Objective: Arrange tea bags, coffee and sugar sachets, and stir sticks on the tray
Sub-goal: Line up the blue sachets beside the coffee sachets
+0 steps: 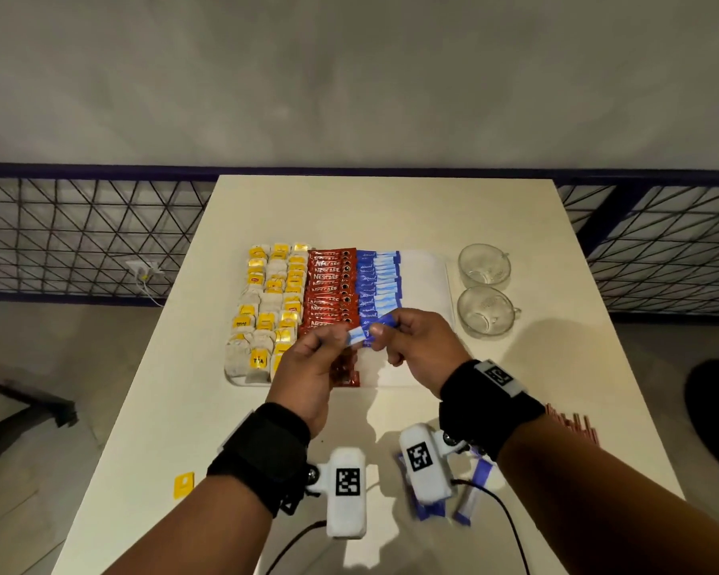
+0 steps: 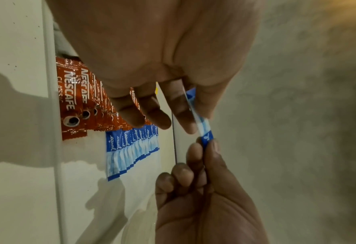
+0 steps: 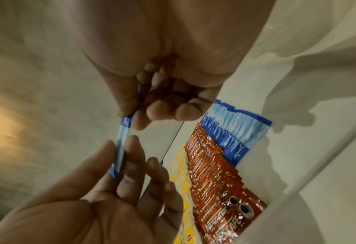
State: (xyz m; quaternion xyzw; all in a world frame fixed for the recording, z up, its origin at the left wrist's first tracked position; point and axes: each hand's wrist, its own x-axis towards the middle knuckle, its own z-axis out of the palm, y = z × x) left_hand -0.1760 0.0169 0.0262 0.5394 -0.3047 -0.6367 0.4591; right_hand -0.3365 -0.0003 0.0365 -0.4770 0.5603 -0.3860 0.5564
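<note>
A white tray (image 1: 424, 276) on the table holds yellow-tagged tea bags (image 1: 266, 309) on the left. Beside them lies a row of red coffee sachets (image 1: 328, 284), then a row of blue sugar sachets (image 1: 376, 284). Above the tray's near half, both hands hold one blue sugar sachet (image 1: 366, 332) between them. My left hand (image 1: 347, 340) pinches its left end with thumb and forefinger, and my right hand (image 1: 376, 327) pinches the other end. The left wrist view shows the sachet (image 2: 200, 118) edge-on, and so does the right wrist view (image 3: 121, 143). The tray's right part is bare.
Two glass cups (image 1: 484, 265) (image 1: 486, 311) stand right of the tray. Red stir sticks (image 1: 573, 425) lie near the table's right edge. Loose blue sachets (image 1: 474, 487) lie under my right wrist, and a yellow tea tag (image 1: 183, 485) lies at the left edge.
</note>
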